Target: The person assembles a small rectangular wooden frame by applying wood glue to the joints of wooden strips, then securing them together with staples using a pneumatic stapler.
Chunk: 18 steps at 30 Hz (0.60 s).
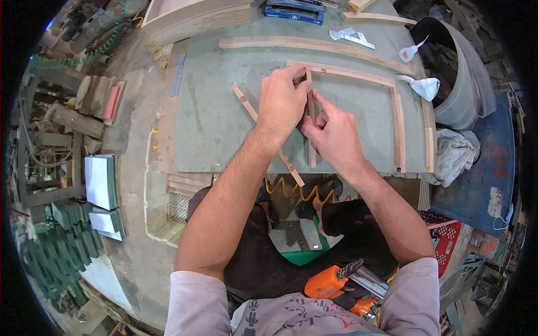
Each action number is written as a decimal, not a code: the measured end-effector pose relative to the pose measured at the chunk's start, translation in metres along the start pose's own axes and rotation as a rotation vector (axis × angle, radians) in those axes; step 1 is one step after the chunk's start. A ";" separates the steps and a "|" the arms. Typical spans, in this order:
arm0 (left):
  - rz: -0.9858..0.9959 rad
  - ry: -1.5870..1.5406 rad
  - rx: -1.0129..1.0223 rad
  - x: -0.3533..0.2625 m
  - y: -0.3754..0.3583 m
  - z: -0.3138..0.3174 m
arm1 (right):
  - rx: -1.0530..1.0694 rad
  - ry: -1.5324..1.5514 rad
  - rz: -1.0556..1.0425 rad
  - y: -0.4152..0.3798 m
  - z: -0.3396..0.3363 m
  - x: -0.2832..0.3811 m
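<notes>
On the green-grey tabletop lies a three-sided frame of thin wooden strips: a top strip, a right strip and a left strip. My left hand is closed at the corner where the top and left strips meet, its fingertips pinching the wood. Just below it, my right hand grips the left strip from its right side, fingers curled. The exact joint is partly hidden by my fingers. A loose wooden strip lies slantwise under my left forearm, its lower end past the table's front edge.
An orange nail gun rests on my lap. Longer strips border the work at the back and right. A glue bottle, a metal square and a blue box lie farther back. A grey bin stands at right.
</notes>
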<state>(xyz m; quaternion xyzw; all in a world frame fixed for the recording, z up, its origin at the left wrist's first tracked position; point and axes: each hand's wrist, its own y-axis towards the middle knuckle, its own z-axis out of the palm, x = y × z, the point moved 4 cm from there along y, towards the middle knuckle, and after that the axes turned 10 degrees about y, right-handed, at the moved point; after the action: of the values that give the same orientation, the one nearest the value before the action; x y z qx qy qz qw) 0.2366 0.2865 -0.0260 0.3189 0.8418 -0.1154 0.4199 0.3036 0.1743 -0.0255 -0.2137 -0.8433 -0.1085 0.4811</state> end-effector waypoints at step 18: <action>-0.033 -0.014 0.011 -0.002 0.001 0.000 | -0.018 -0.061 -0.028 0.003 0.003 0.000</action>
<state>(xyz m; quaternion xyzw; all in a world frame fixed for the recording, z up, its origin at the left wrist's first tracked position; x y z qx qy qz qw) 0.2378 0.2862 -0.0245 0.3064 0.8434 -0.1291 0.4220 0.3032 0.1780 -0.0273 -0.2093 -0.8594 -0.1164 0.4517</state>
